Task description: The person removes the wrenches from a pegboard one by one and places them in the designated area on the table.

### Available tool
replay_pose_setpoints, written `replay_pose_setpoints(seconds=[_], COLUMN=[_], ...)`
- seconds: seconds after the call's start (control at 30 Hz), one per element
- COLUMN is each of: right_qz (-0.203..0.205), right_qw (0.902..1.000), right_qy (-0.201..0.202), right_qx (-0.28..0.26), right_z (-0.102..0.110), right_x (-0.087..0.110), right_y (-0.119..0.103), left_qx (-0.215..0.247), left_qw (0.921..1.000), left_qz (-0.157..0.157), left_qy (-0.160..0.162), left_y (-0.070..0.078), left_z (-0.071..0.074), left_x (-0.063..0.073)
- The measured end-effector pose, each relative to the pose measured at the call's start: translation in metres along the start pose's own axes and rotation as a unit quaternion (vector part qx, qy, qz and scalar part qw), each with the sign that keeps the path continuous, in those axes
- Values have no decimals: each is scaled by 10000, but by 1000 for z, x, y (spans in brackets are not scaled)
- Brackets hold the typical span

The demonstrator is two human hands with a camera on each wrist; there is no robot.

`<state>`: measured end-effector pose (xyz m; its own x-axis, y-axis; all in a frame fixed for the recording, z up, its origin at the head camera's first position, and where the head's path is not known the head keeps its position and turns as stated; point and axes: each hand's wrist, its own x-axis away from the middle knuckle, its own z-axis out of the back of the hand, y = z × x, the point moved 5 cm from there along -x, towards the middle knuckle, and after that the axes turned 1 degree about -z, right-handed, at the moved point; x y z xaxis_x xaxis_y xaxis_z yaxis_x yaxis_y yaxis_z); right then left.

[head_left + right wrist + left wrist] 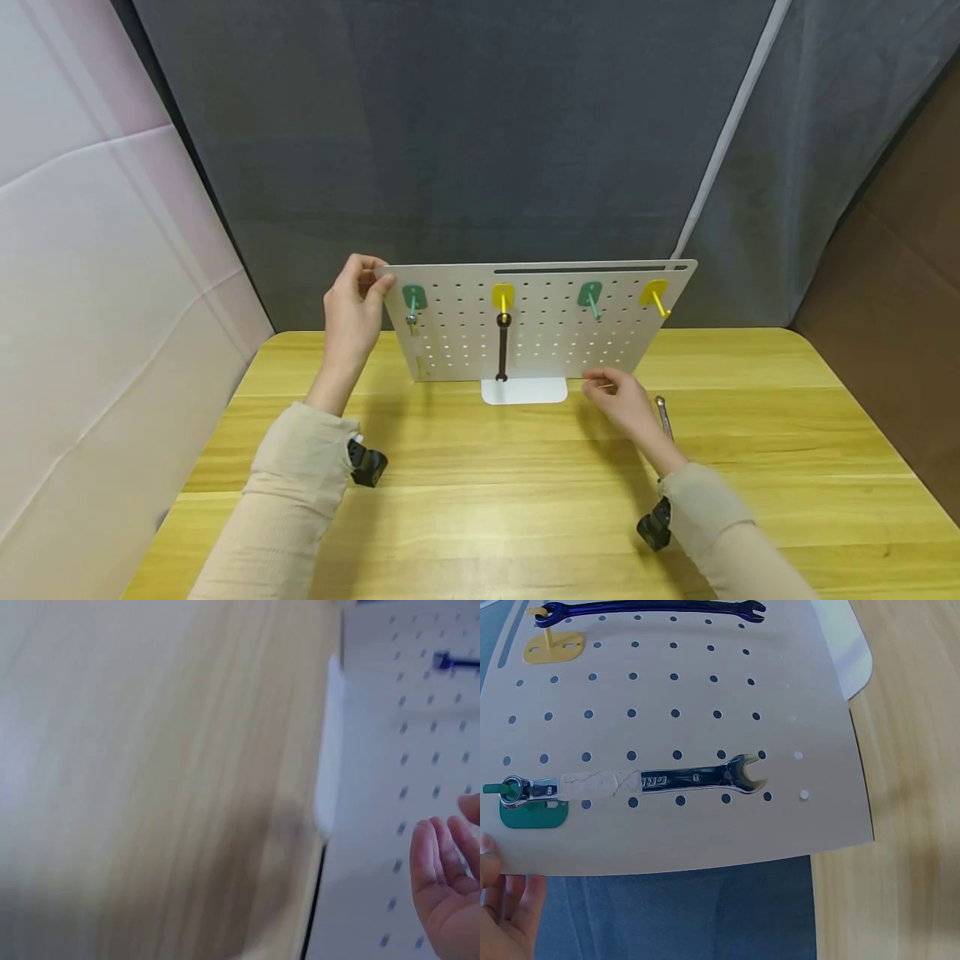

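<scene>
A white pegboard (461,277) stands upright on the table. My left hand (355,310) pinches its upper left corner, thumb in front and fingers behind. From the leftmost green hook (414,296) hangs a silver combination wrench (686,780), with a pale wrap round part of its handle. A dark wrench (502,350) hangs by its ring end on the yellow hook (503,292) beside it. My right hand (621,402) is in front of the board's lower right edge, fingers loosely bent and holding nothing. Another silver wrench (663,413) lies on the table, partly hidden behind my right wrist.
Another green hook (590,293) and a yellow hook (656,293) project from the board's right half with nothing on them. The board's white foot plate (523,392) rests on the wooden table (487,508). A grey curtain (450,125) hangs behind.
</scene>
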<state>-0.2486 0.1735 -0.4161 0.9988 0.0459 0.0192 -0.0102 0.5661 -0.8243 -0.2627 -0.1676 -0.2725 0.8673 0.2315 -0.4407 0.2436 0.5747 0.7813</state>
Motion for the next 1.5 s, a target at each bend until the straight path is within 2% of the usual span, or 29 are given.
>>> replay_pose_setpoints(seconds=[0.2, 0.47, 0.7, 0.87, 1.27, 1.5], right_qz=[388, 765, 997, 1027, 912, 618], right_qw=[9957, 9857, 9769, 9750, 9776, 9832], right_qy=[-403, -690, -905, -825, -651, -527], right_qx=[-739, -1333, -1658, -1789, -1781, -1633], right_z=[-25, -47, -58, -61, -65, -63], right_x=[2, 3, 6, 6, 8, 9], right_y=[-33, -64, -83, -91, -99, -97], left_qx=[-2, 9, -5, -6, -16, -9], left_qw=[10000, 10000, 10000, 10000, 10000, 10000], left_qz=[-28, -11, -55, -51, -18, -25], left_qy=[32, 20, 30, 39, 81, 67], left_y=[1, 1, 0, 0, -1, -1], left_z=[0, 0, 0, 0, 0, -1], left_x=[-1, -1, -1, -1, -1, -1])
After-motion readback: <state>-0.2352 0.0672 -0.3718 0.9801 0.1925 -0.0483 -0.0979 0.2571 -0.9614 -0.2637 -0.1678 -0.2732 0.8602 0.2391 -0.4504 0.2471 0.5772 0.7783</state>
